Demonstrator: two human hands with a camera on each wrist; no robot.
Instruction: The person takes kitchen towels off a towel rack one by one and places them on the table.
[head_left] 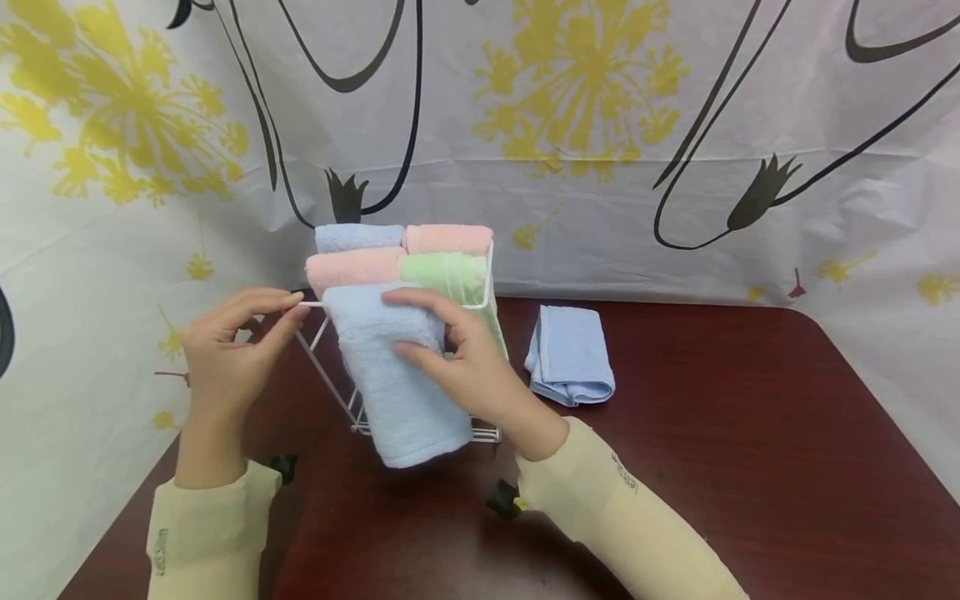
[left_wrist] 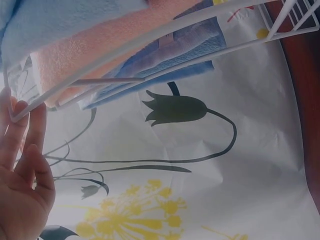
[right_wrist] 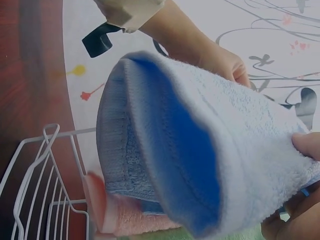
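My left hand (head_left: 225,346) pinches the front left rim corner of a white wire basket (head_left: 486,435) between thumb and fingers. A light blue towel (head_left: 397,392), folded or rolled, slants over the basket's front, its lower end hanging toward me. My right hand (head_left: 480,367) grips this towel near its upper right side, thumb and fingers on it. In the right wrist view the towel's open end (right_wrist: 185,160) shows loose, hollow layers. Behind it, the basket holds rolled towels: a blue one (head_left: 358,237), two pink ones (head_left: 352,268) and a green one (head_left: 457,275).
A folded blue towel (head_left: 573,354) lies on the dark red wooden table (head_left: 712,433), right of the basket. A white curtain (head_left: 450,125) printed with yellow flowers and dark stems hangs behind the table. Black straps (head_left: 504,500) show at both wrists.
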